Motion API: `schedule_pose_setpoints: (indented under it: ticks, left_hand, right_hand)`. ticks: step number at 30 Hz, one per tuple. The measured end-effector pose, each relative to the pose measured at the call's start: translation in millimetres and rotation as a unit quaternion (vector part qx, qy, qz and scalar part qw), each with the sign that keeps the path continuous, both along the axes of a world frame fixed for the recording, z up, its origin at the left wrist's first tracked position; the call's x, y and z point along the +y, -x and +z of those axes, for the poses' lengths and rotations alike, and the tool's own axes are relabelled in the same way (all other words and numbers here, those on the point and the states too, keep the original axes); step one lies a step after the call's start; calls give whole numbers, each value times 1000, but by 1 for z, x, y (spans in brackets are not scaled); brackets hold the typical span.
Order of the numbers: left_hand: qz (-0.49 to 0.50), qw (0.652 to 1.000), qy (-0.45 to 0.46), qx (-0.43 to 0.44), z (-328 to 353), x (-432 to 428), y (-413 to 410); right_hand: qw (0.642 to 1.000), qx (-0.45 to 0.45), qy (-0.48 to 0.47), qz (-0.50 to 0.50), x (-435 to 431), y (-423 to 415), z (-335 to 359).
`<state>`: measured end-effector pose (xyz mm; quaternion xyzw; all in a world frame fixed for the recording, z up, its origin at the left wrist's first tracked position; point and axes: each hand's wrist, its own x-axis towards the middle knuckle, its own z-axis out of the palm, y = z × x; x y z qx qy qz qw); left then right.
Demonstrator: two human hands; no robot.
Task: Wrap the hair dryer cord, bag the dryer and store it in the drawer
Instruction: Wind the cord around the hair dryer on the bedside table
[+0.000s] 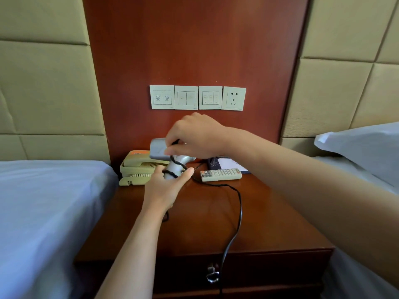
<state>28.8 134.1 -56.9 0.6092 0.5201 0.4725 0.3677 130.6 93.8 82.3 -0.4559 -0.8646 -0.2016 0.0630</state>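
A grey hair dryer (158, 150) is held above the wooden nightstand (194, 234). My left hand (165, 186) grips its handle from below, where a few black loops of cord circle the handle. My right hand (194, 137) sits over the dryer and pinches the black cord (238, 212) near the barrel. The loose cord runs right across the nightstand top, then down over the front edge, where the plug (212, 274) hangs in front of the drawer (269, 270). No bag is in view.
A beige telephone (138, 167) stands at the back left of the nightstand. A white remote control (221, 174) and a notepad (228, 164) lie at the back right. Wall switches and a socket (234, 98) sit above. Beds flank both sides.
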Motion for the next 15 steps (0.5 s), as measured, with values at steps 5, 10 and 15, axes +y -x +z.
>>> schedule_pose_setpoints:
  ticks: [5,10,15]
  left_hand:
    - [-36,999,-14,4,-2,-2,2]
    - [-35,999,-29,3,-3,-4,-2]
    - [-44,999,-22,-4,-2,-7,1]
  right_hand:
    - [999,15,-5,43,4,13,2]
    - [983,130,113,61,9,1,10]
    - [951,228,206,-26,15,-37,23]
